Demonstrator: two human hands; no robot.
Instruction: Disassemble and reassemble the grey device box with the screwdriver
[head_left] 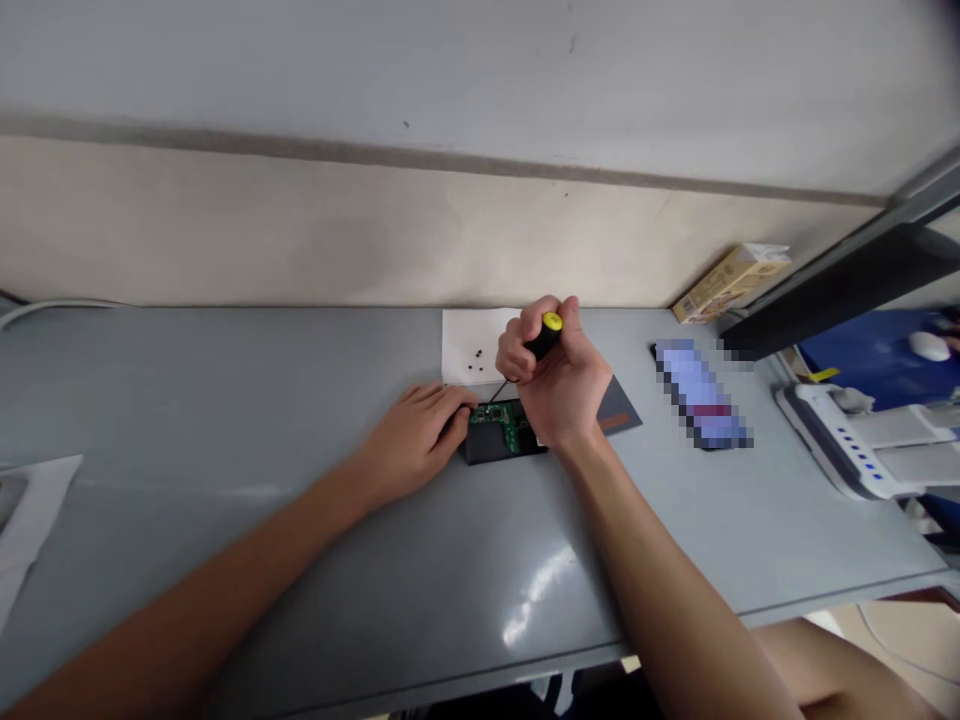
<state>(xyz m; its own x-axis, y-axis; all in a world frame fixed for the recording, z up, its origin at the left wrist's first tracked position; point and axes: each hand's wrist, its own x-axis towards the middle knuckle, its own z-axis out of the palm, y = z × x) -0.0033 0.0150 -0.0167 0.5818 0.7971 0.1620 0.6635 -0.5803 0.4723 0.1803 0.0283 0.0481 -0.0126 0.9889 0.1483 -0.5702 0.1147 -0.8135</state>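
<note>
My right hand (559, 385) is wrapped round the black handle of a screwdriver (544, 334) with a yellow end cap. Its thin shaft slants down and left to the upper edge of an open black electronic device (487, 443). Inside that casing shows a green circuit board (512, 428); the right part is covered by my right hand. My left hand (416, 440) grips the device's left end between thumb and fingers. Just behind the device, several small black screws (478, 353) lie on a sheet of white paper (456, 340).
A dark grey flat piece (626, 405) lies right of the device. Farther right are a phone (697, 395), a carton (731, 282), a black monitor-like bar (840, 290) and a white device with ports (847, 450). Papers (45, 505) lie at far left; a wall rises behind the desk.
</note>
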